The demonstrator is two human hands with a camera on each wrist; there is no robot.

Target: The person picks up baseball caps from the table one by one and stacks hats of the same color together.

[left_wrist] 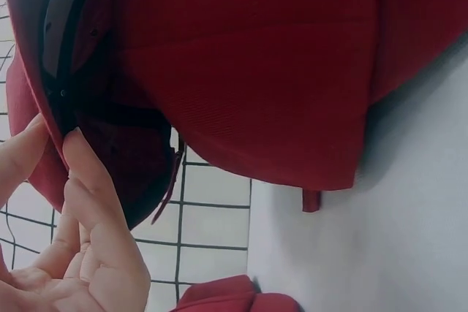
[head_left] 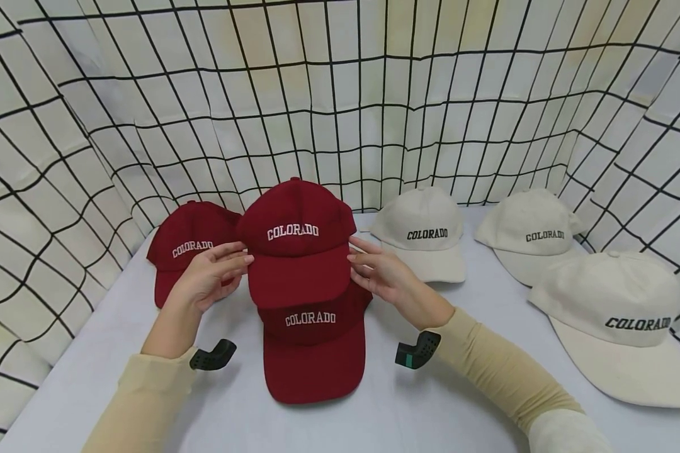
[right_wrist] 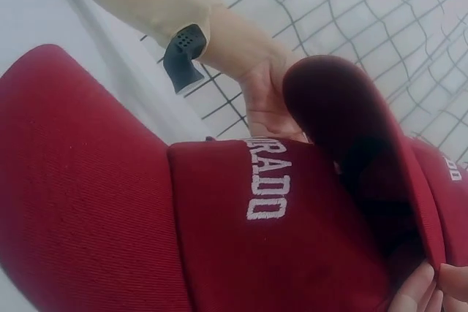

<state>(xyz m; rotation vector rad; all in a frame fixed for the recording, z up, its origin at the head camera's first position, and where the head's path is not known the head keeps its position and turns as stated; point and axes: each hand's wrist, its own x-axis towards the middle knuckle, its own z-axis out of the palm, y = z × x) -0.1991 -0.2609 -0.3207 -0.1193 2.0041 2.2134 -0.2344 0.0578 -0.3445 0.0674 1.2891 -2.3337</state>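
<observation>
Between my hands, a dark red baseball cap (head_left: 299, 277) with white COLORADO lettering is held up, its brim toward me. My left hand (head_left: 211, 277) pinches its edge on the left between thumb and fingers, seen close in the left wrist view at the cap's rim (left_wrist: 55, 133). On the opposite edge, my right hand (head_left: 381, 272) pinches the same cap; fingertips (right_wrist: 415, 290) show at the rim in the right wrist view. Directly below and in front sits a second red cap (head_left: 314, 371) on the table, its crown top hidden behind the raised one.
Another red cap (head_left: 187, 229) rests behind my left hand. To the right stand three cream caps with black lettering: one cap (head_left: 422, 217) behind my right hand, one (head_left: 535, 220) farther right, and the nearest (head_left: 606, 296). Black-lined white cloth (head_left: 340, 88) walls the white table (head_left: 430, 402).
</observation>
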